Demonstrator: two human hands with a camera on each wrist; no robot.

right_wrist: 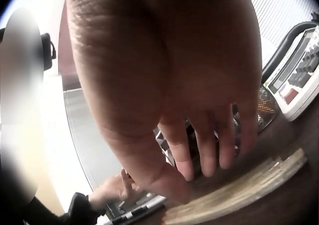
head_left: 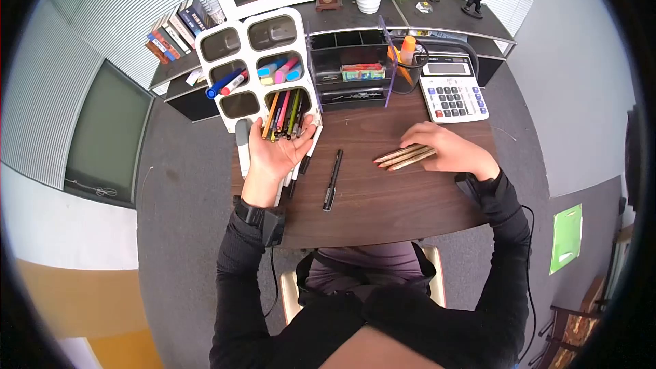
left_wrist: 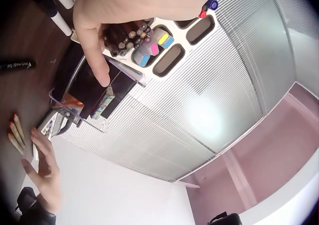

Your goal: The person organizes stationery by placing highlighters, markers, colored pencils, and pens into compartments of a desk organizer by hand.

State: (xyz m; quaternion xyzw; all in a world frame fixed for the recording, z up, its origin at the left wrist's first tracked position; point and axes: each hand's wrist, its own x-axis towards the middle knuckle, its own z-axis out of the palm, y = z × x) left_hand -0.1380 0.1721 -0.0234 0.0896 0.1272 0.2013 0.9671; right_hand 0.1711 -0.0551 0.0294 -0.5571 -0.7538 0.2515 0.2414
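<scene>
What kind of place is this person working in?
Probably a home or office study: a dark wooden desk carries a white compartmented pen organiser, a grey desk calculator and a shelf of upright books. The right hand rests on wooden pencils.

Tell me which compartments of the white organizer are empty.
Three look empty in the head view: both top compartments and the lower-left one of the white organizer. The others hold markers, highlighters and coloured pencils.

Far left on desk: compartment organizer, pencils in its near right slot. Right of it, drawer unit; farther right, calculator. Near centre, pen; right of that, wooden pencils under right hand. Left hand at organizer's near edge.
</scene>
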